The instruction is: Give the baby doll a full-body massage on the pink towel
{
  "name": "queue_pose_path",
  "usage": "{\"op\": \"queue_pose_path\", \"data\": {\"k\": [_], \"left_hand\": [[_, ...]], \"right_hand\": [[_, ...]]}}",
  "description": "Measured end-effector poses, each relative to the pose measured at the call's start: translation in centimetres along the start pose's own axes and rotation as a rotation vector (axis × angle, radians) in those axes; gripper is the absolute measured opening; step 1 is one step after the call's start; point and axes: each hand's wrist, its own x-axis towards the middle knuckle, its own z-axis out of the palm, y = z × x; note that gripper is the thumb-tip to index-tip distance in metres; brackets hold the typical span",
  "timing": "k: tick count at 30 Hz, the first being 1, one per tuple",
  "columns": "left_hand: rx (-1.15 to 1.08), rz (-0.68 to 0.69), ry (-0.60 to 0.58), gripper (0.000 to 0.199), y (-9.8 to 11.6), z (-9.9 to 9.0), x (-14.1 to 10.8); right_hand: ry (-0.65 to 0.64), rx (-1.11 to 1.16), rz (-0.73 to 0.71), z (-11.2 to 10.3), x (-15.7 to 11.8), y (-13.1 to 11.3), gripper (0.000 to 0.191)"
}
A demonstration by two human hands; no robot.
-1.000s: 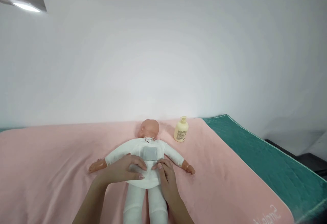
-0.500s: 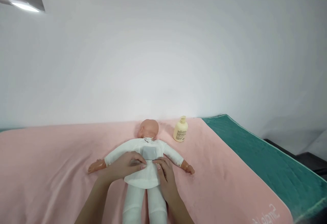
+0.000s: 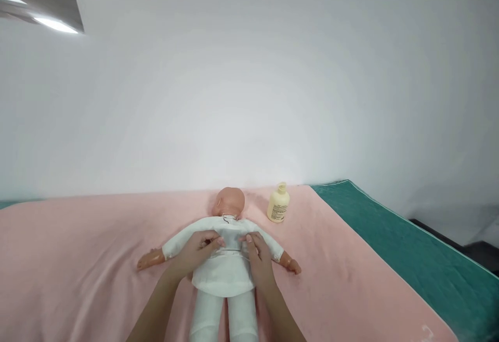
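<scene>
A baby doll [image 3: 223, 277] with a white cloth body lies with its arms spread, the head [image 3: 231, 201] turned away from me. On its upper back is a smooth grey patch [image 3: 233, 234]. My left hand [image 3: 200, 251] rests at the left of that patch, thumb and fingertips drawn together against it. At the patch's right edge my right hand [image 3: 259, 253] is closed in the same way, thumb near the bent forefinger. Whether a fold of the doll's back is caught between the fingertips cannot be made out.
A pale yellow pump bottle [image 3: 278, 204] stands right of the doll's head. Beneath lies a pink blanket [image 3: 343, 279] over a green cover [image 3: 413, 259]. A white wall [image 3: 249, 82] rises behind, and dark furniture [image 3: 481, 253] is at the far right.
Both hands have moved up the doll's back, from below the grey patch to its sides, and the fingers have drawn in. The whole view has shifted slightly.
</scene>
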Motion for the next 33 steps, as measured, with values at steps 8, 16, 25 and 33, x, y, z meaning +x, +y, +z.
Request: {"op": "queue_pose_path", "data": {"k": [8,16,25,33], "left_hand": [[-0.010,0.050,0.173,0.038,-0.7,1.4,0.2],[0.156,0.079,0.089,0.040,-2.4,2.2,0.9],[0.191,0.124,0.134,0.035,-2.0,2.6,0.8],[0.198,0.109,0.101,0.032,-2.2,2.6,0.8]], "right_hand": [[-0.006,-0.219,-0.059,2.2,4.0,1.0,0.041],[-0.073,-0.312,-0.065,2.7,3.2,1.6,0.032],[-0.048,-0.248,-0.136,2.4,2.6,1.5,0.023],[-0.095,-0.346,-0.087,2.8,3.1,1.9,0.026]]}}
